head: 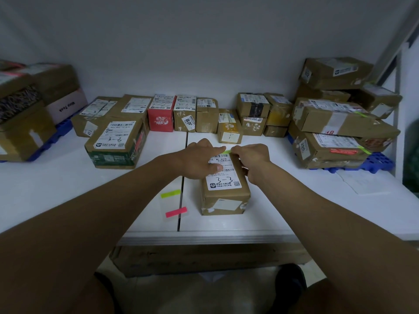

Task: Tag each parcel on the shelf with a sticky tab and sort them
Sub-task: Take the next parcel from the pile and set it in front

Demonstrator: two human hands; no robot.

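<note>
We stand at a white shelf (68, 177); its near edge runs below our forearms, with a dark seam through the middle. Open surface lies near left and near right of the brown parcel (225, 193) in front of us. Far side is lined with more parcels: a row of small boxes (183, 113) against the wall, a green-sided box (113, 143) marked 3-3 at far left, a leaning stack (335, 132) at right on a blue pallet (378, 160).

Left hand (199, 158) rests flat on the parcel's white label (223, 175), fingers straight, thumb lying across the print. Right hand (251, 158) has fingers curled, pinching a green sticky tab (226, 152) at the parcel's far edge; its fingertips meet the left forefinger there. Both arms reach forward, wrists nearly level, converging over the parcel.

A clear sheet (173, 203) with one green and one pink tab lies just left of the parcel, straddling the seam.
</note>
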